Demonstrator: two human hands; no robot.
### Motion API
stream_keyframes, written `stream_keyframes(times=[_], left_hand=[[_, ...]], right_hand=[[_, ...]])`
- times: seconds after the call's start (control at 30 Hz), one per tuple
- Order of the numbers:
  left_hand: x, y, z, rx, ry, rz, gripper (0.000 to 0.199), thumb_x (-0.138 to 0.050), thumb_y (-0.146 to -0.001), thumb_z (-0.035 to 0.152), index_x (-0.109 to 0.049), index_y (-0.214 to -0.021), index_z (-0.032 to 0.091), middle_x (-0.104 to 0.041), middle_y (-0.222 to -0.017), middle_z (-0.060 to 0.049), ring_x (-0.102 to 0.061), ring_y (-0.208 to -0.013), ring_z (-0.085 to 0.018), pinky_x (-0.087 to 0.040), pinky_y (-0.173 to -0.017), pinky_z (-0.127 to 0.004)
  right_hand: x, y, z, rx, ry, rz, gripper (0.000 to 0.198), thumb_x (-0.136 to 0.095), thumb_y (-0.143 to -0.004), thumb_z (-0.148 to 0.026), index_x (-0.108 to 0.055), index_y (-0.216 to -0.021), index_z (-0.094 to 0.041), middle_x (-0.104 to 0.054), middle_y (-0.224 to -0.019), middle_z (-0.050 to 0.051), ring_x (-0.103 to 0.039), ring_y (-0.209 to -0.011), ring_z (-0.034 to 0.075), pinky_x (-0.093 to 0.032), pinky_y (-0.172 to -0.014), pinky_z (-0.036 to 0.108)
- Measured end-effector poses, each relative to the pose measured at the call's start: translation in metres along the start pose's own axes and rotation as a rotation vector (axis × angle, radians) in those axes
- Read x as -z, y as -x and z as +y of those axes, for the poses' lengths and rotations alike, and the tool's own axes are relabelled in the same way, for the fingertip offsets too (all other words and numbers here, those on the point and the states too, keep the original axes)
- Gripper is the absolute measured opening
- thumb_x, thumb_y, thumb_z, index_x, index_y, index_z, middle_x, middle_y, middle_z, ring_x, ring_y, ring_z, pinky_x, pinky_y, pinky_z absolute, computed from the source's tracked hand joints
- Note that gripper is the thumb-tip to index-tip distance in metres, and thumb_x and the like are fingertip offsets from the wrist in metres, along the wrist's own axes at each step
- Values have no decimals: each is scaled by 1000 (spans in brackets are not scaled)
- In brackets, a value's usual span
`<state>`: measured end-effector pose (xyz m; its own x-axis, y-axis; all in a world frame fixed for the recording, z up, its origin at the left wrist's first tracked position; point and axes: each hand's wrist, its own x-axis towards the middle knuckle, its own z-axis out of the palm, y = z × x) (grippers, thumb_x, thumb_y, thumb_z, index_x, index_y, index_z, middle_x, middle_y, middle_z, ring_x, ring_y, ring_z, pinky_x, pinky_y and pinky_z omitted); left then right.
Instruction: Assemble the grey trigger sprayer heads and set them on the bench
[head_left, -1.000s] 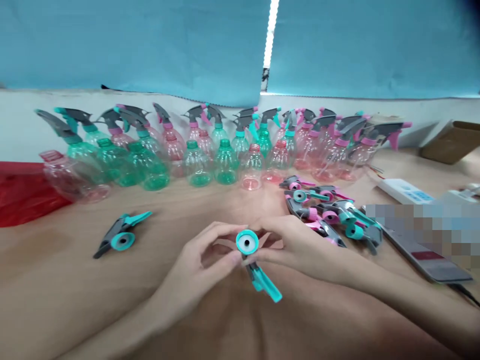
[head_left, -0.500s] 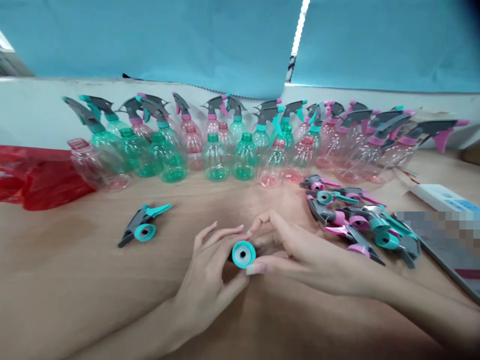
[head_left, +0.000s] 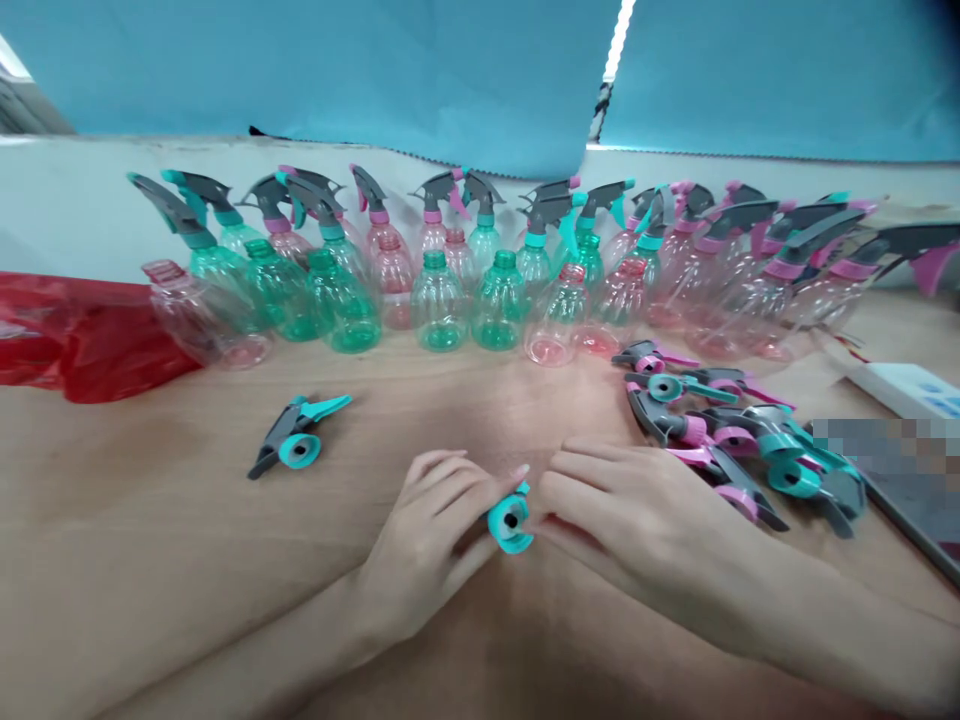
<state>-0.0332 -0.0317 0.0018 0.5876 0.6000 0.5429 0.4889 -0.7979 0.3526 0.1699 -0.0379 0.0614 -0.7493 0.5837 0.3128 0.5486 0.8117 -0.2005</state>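
My left hand (head_left: pixel 431 535) is closed round a trigger spray head (head_left: pixel 511 522), whose teal collar faces me with a dark hole in its middle. Most of its grey body is hidden behind the fingers. On the collar's right side, my right hand (head_left: pixel 622 510) has its fingers curled and its thumb tip at the rim. Whatever is pinched there, if anything, is hidden. Another teal-collared spray head (head_left: pixel 296 438) lies apart on the left. Right of my hands is a pile of grey spray heads (head_left: pixel 724 440) with pink and teal parts.
Open-necked green bottles (head_left: pixel 440 310) and pink bottles (head_left: pixel 556 325) stand in front of several bottles fitted with spray heads. A red plastic bag (head_left: pixel 112 345) lies at the left. A flat dark device (head_left: pixel 892 490) and a white box (head_left: pixel 911 388) are at the right.
My right hand has turned and its fingers have curled in beside the collar. The spray head has shifted slightly right and tilted. The camera view has moved a little.
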Motion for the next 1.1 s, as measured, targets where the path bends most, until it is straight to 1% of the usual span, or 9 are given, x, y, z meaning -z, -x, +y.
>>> stream_keyframes(times=[0.07,0.17,0.27,0.33,0.5,0.6,0.67,0.87,1.1], left_hand=[[0,0,1,-25,40,17,28,-54,-88,18,-50,-116,18,-63,-91,-4,-57,-87,-17,-43,-82,-33],[1,1,1,-45,147,49,23,-54,-89,18,-50,-112,18,-63,-91,-5,-57,-86,-17,-46,-77,-31],[2,1,1,-11,257,42,19,-54,-89,19,-52,-107,20,-62,-91,-4,-58,-85,-17,-48,-75,-31],[2,1,1,27,305,45,19,-55,-88,20,-53,-107,21,-62,-92,-5,-58,-85,-17,-49,-74,-32],[3,0,3,40,319,66,15,-52,-90,22,-54,-104,23,-61,-92,-6,-58,-81,-17,-51,-70,-31],[3,-1,3,49,305,53,16,-51,-90,23,-53,-106,24,-61,-91,-6,-58,-80,-17,-51,-68,-31],[2,-1,2,51,284,65,17,-51,-90,24,-54,-107,23,-61,-91,-6,-58,-81,-17,-50,-69,-31],[1,-2,2,44,195,106,19,-51,-91,26,-54,-109,22,-61,-90,-5,-58,-81,-17,-48,-71,-32],[2,-4,4,68,160,112,22,-49,-90,22,-51,-112,24,-62,-90,-4,-58,-81,-18,-47,-71,-34]], right_hand=[[3,1,0,57,3,-20,17,-40,-90,-9,-54,-82,-15,-56,-78,2,-45,-68,15,-31,-58,29],[10,3,0,124,24,-20,28,-33,-91,-6,-54,-76,-14,-52,-72,2,-41,-63,14,-28,-54,29],[13,3,1,142,32,-20,34,-29,-92,-5,-54,-71,-15,-47,-65,1,-37,-56,13,-24,-49,29],[12,2,3,139,2,-14,33,-30,-92,-6,-53,-72,-16,-47,-65,0,-37,-56,12,-24,-49,29],[4,1,5,59,-97,13,17,-44,-89,-11,-52,-75,-18,-50,-71,-2,-43,-62,10,-28,-52,25],[0,1,3,-48,-250,31,14,-51,-85,-12,-49,-73,-19,-49,-69,-4,-44,-59,7,-30,-51,21],[-1,2,-1,-98,-305,59,16,-54,-82,-9,-45,-72,-19,-47,-68,-6,-42,-57,6,-29,-50,19],[-4,8,-10,-168,-248,90,23,-51,-75,-3,-38,-74,-21,-44,-65,-8,-36,-53,7,-22,-47,21],[-8,8,-12,-175,-251,138,25,-47,-65,0,-38,-73,-22,-45,-67,-8,-39,-55,6,-24,-48,21]])
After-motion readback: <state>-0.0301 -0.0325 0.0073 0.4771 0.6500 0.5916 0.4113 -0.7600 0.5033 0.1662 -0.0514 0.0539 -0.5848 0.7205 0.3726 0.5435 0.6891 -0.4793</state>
